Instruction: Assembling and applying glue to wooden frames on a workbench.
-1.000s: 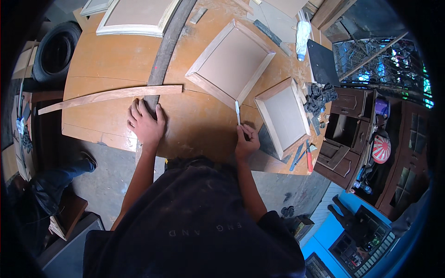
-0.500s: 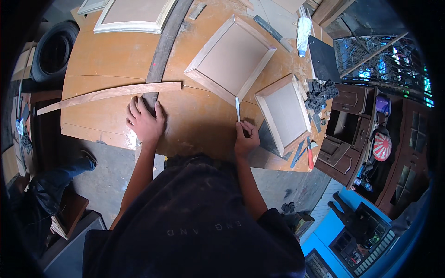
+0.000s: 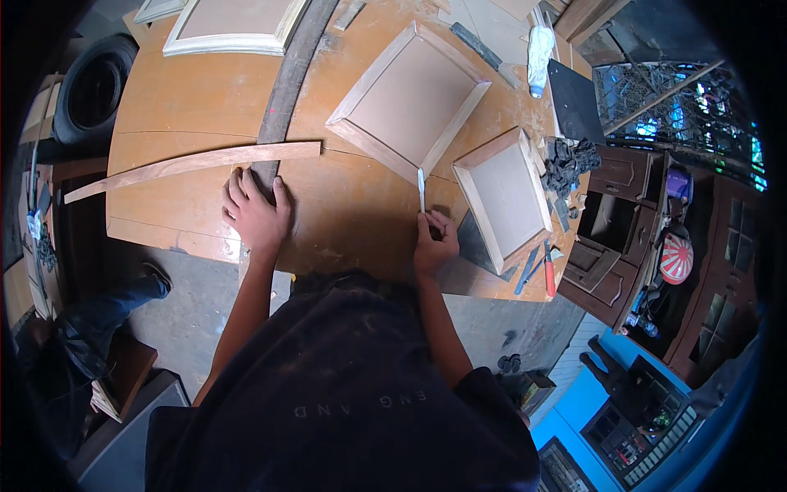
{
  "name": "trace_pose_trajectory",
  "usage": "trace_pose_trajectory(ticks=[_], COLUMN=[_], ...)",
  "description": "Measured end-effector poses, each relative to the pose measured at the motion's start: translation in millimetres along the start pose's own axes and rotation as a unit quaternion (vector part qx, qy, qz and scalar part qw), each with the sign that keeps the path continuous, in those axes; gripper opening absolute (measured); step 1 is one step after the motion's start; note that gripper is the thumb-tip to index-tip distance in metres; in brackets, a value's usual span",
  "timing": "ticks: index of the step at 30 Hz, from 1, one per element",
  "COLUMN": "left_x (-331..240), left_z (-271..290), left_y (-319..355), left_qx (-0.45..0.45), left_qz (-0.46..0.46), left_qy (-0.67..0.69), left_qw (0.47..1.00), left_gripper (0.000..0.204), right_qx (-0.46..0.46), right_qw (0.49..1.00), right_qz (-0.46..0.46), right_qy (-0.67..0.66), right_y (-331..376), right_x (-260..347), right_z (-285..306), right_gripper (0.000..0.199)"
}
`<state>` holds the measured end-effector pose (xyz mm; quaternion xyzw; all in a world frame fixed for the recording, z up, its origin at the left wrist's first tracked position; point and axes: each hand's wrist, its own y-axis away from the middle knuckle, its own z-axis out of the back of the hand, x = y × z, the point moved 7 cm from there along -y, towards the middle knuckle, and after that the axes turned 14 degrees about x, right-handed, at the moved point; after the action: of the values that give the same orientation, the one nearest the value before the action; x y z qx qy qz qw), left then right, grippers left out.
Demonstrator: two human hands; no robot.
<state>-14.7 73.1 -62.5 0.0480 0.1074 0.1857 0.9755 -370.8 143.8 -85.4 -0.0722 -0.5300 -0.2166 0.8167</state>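
Right hand [image 3: 434, 243] clenched around a thin blade tool [image 3: 421, 189], tip pointing away from the body, resting on the wooden table [image 3: 164, 107] just beside the near corner of the large square frame [image 3: 410, 98]. Left hand [image 3: 256, 215] released, palm flat on the table, fingers spread, fingertips touching the near edge of the long curved wood strip [image 3: 193, 166] and overlapping the dark curved plank [image 3: 287, 90] that runs away across the table. Relative to the large square frame: smaller frame [image 3: 504, 197] just to its right and nearer the body, white-edged frame [image 3: 234, 25] at the far left, white rolled cloth [image 3: 539, 49] and a black flat sheet [image 3: 574, 98] to the far right, dark crumpled rag [image 3: 570, 160] right of the smaller frame. Red-handled tool [image 3: 548, 275] at the near right table edge. Tyre [image 3: 94, 90] off the table's left side
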Motion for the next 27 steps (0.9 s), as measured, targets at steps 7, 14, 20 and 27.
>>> trace_pose_trajectory(ticks=[7, 14, 20, 27], left_x=[-7, -3, -6, -7], left_z=[2, 3, 4, 4], left_y=[-3, -1, 0, 0], left_qx=[0.008, -0.006, -0.015, -0.008], left_qz=[-0.001, 0.004, -0.003, 0.005], left_qy=[0.006, 0.001, 0.002, -0.01], left_qw=[1.0, 1.0, 1.0, 1.0], left_gripper=[0.068, 0.067, 0.066, 0.066], right_qx=[-0.021, -0.012, 0.014, 0.022], right_qw=[0.996, 0.994, 0.998, 0.999], right_qz=[0.042, 0.054, 0.032, 0.035], right_qy=[-0.075, -0.097, -0.051, -0.005], right_y=[4, 0, -2, -2], right_x=[9, 20, -1, 5], right_z=[9, 20, 17, 13], right_gripper=[0.022, 0.018, 0.017, 0.017])
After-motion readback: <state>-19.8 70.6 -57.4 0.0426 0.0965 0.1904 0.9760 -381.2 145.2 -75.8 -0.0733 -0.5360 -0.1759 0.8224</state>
